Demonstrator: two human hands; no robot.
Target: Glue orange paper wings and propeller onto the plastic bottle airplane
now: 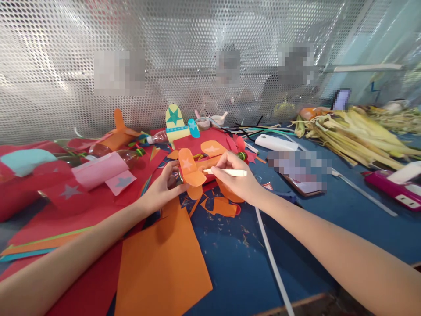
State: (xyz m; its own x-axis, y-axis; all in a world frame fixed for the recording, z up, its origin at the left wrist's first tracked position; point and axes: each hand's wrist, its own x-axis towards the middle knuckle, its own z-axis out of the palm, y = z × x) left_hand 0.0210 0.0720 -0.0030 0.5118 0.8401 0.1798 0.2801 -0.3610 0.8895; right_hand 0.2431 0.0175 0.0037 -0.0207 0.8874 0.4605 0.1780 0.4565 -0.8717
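Across the back of the head view, blurred shapes are showing at a perforated screen (184, 26), too indistinct to identify; pixelation is covering part of a phone (307, 186). Over the blue table (230, 254), an orange paper plane (187, 163) is sitting centrally, partly hidden by the hands. The left hand (164, 181) is half curled, steadying its left end, fingertips partly obscured. The right hand (234, 170) is closing tightly around a white pen (235, 173); whether the tip is touching paper cannot be told.

"What's behind this flat blue tabletop (315, 228)?"

"A silvery sheet punched with small round holes (184, 44), right across the upper frame, catching bright light at upper left."

"And upper right?"

"A pale blue-green panel (391, 39), crossed by a whitish horizontal strip (365, 68)."

"The tabletop's thin brown edge (305, 301) shows bottom right."
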